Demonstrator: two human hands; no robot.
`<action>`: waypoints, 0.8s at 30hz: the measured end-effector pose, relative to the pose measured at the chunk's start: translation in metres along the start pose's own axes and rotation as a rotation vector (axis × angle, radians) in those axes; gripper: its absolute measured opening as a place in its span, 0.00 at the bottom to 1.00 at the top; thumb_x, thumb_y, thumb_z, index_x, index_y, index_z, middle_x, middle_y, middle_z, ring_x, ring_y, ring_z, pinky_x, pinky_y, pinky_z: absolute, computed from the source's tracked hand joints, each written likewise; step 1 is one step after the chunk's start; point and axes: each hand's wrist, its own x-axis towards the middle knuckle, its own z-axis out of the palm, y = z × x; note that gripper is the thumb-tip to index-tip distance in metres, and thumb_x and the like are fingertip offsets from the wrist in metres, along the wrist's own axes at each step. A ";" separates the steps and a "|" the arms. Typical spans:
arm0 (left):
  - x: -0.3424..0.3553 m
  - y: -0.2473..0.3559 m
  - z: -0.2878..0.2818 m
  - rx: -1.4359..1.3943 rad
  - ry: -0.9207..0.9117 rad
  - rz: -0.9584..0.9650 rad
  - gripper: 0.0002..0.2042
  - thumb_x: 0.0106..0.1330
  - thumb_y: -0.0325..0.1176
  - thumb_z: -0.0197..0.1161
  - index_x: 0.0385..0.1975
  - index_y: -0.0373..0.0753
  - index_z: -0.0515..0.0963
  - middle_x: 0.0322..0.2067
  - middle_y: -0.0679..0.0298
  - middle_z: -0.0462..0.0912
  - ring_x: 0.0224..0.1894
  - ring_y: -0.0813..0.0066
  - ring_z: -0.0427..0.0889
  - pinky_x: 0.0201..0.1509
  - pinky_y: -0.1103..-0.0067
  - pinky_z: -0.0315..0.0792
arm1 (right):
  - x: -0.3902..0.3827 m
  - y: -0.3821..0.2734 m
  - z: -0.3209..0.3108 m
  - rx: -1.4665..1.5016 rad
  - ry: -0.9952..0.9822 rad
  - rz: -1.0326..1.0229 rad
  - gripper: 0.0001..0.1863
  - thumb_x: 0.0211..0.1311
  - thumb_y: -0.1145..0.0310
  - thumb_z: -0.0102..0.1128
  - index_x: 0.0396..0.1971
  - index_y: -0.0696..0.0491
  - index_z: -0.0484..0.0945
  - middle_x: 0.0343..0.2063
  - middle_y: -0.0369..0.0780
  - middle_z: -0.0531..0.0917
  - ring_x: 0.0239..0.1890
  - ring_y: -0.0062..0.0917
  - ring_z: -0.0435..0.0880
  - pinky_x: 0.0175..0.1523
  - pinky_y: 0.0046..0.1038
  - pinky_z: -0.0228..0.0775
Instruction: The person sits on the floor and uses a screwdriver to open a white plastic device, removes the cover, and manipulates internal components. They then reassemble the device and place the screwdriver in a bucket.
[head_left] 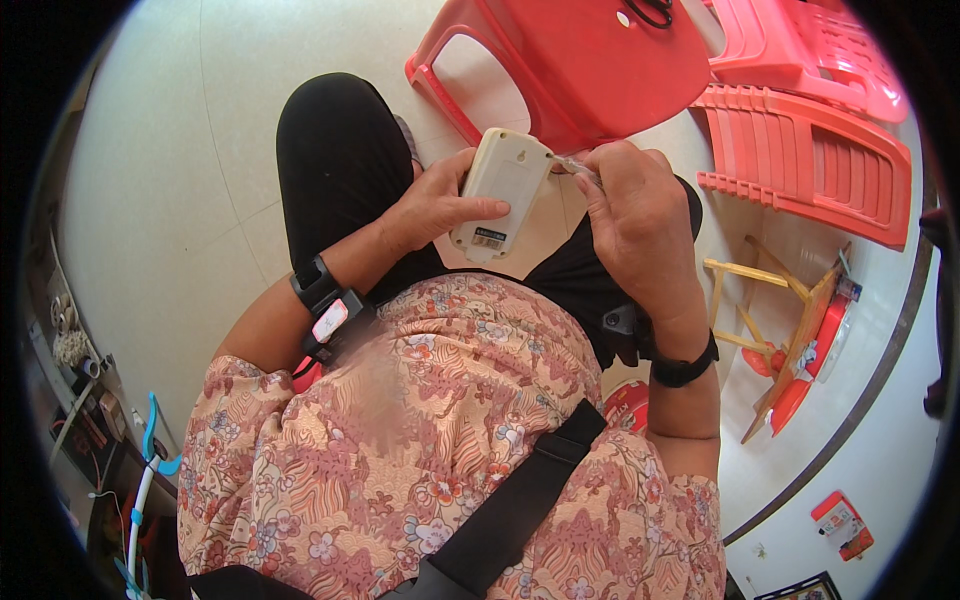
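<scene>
My left hand (440,205) grips a cream plastic casing (507,190) by its left side, thumb across the surface facing me. That surface has a keyhole-shaped slot, dark screw holes at its corners and a small dark label near the lower end. What kind of device it is, I cannot tell. Closed around a thin screwdriver (572,163), my right hand (640,215) is just to the right of the casing. The screwdriver's tip meets the casing's upper right corner, at a screw hole. Most of its handle is hidden in my fingers.
A red plastic stool (580,70) stands ahead, with a black looped object (650,14) on top. Pink-red plastic chairs (810,160) lie at the far right, above a small wooden stand (790,340). Cluttered shelving (85,400) runs along the left.
</scene>
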 end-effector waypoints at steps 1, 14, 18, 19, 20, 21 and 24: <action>0.000 0.000 0.000 0.000 0.001 -0.002 0.31 0.59 0.34 0.70 0.61 0.33 0.67 0.48 0.59 0.81 0.48 0.74 0.81 0.52 0.75 0.76 | 0.000 0.002 -0.001 -0.006 -0.014 -0.017 0.08 0.58 0.76 0.60 0.29 0.55 0.68 0.23 0.44 0.73 0.29 0.42 0.74 0.38 0.37 0.64; -0.001 0.000 0.002 0.032 0.018 0.015 0.30 0.59 0.35 0.71 0.59 0.32 0.69 0.45 0.60 0.82 0.45 0.75 0.82 0.49 0.77 0.78 | -0.002 0.003 0.003 0.064 0.009 0.084 0.10 0.59 0.74 0.61 0.30 0.55 0.67 0.23 0.45 0.73 0.27 0.45 0.74 0.36 0.40 0.64; -0.001 0.001 0.001 0.024 0.016 0.011 0.30 0.58 0.36 0.71 0.58 0.32 0.69 0.45 0.60 0.82 0.44 0.75 0.82 0.49 0.77 0.78 | -0.004 0.002 0.007 0.028 0.038 0.103 0.10 0.60 0.72 0.62 0.28 0.55 0.68 0.22 0.44 0.72 0.25 0.42 0.74 0.36 0.39 0.64; -0.001 0.001 0.002 0.017 0.015 0.011 0.30 0.58 0.36 0.72 0.58 0.32 0.69 0.45 0.60 0.82 0.44 0.75 0.82 0.49 0.77 0.78 | -0.005 0.002 0.008 0.016 0.045 0.110 0.10 0.60 0.72 0.62 0.28 0.54 0.68 0.22 0.44 0.72 0.25 0.42 0.73 0.35 0.38 0.64; -0.001 0.001 0.002 0.011 0.013 0.011 0.30 0.58 0.36 0.72 0.58 0.32 0.69 0.45 0.60 0.82 0.44 0.74 0.82 0.49 0.77 0.78 | -0.005 0.003 0.008 -0.001 0.054 0.128 0.10 0.60 0.71 0.62 0.28 0.54 0.68 0.22 0.43 0.72 0.24 0.41 0.73 0.35 0.38 0.64; -0.001 0.001 0.002 0.017 0.011 0.009 0.30 0.58 0.37 0.72 0.58 0.32 0.69 0.45 0.59 0.82 0.44 0.75 0.82 0.49 0.77 0.78 | -0.005 0.003 0.009 -0.016 0.058 0.145 0.10 0.60 0.71 0.63 0.27 0.54 0.68 0.22 0.43 0.72 0.24 0.41 0.73 0.35 0.38 0.64; -0.001 0.000 0.002 0.030 0.011 0.009 0.30 0.58 0.37 0.71 0.58 0.32 0.69 0.45 0.59 0.82 0.44 0.75 0.82 0.49 0.77 0.78 | -0.004 0.004 0.011 -0.028 0.082 0.160 0.10 0.60 0.71 0.63 0.27 0.55 0.69 0.22 0.43 0.73 0.24 0.40 0.73 0.35 0.38 0.64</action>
